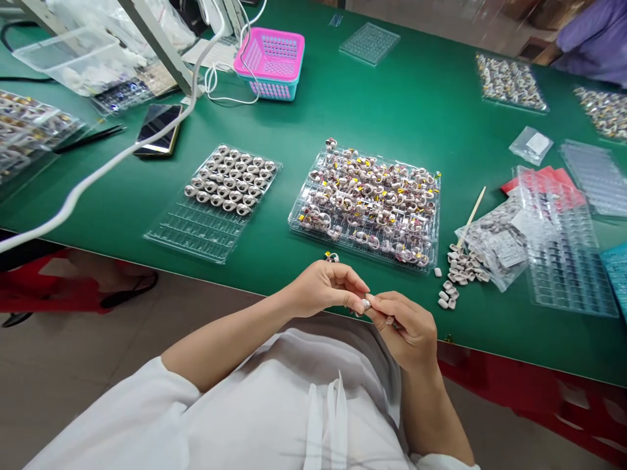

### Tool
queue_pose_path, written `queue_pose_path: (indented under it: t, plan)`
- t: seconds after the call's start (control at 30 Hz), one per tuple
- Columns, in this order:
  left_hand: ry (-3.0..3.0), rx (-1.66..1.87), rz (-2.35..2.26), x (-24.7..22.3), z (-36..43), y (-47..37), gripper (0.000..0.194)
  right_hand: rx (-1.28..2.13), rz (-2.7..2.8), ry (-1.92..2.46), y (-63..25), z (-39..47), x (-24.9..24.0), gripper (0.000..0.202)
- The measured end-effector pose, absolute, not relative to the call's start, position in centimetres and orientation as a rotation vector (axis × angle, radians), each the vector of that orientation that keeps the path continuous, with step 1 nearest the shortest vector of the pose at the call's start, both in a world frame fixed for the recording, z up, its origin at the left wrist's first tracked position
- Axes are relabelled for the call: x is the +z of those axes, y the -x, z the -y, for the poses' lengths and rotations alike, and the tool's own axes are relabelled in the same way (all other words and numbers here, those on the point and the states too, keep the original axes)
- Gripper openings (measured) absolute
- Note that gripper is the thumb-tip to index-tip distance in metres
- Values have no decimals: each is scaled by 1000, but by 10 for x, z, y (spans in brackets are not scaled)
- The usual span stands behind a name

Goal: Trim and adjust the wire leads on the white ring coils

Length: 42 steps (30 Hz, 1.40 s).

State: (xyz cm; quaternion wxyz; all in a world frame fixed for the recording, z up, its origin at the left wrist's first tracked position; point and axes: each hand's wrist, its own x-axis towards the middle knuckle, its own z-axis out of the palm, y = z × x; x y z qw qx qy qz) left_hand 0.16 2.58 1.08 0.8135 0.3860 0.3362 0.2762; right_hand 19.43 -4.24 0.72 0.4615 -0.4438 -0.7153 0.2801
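At the table's front edge, my left hand (323, 290) and my right hand (404, 323) meet, both closed in a pinch on one small whitish part (365, 304) with a bit of wire. Its exact kind is too small to make out. Just beyond my left hand lies a loose wired piece (332, 257) with a yellow tag. Ahead stands a clear tray (362, 243) full of small wired pieces with yellow tags. To its left, another clear tray (191, 230) holds rows of grey-white, ring-shaped parts in its far half. Loose white caps (458, 269) lie right of my right hand.
Right of the caps are a wooden stick (474, 212), a plastic bag of caps (494, 228) and clear blister trays (571, 261). A phone (159, 130), a pink basket (272, 55) and a white cable (98, 175) are at left. Another person's purple sleeve (592, 39) shows far right.
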Motion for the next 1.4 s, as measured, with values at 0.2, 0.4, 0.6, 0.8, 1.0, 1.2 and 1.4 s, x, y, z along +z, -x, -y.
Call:
queue_pose_path:
  t: [0.2,0.4,0.6,0.8,1.0,1.2,1.4]
  plan:
    - [-917,577,-706,8,-25,1,32,713,1753,1065,-189,43,11,23]
    - [-901,535,-674,10,-24,2,34,763,1771,1038,-193,43,6,26]
    - [-1052,355,-609,13,-34,8,33,851,1785,1143,-201,42,15,22]
    - [-1185,379,-720,16,-35,14,23,681,1805,1256,-201,43,14,25]
    - [-1551,502,-789,34,-19,9,21,352,1824,1266,-192,41,-1,33]
    - [-1581,471,-687,30,-16,10,21,504,1685,1203,-196,40,3,34]
    - [-1120,545,-764,21,-22,5,31,573,1790,1068,-204,35,9,42]
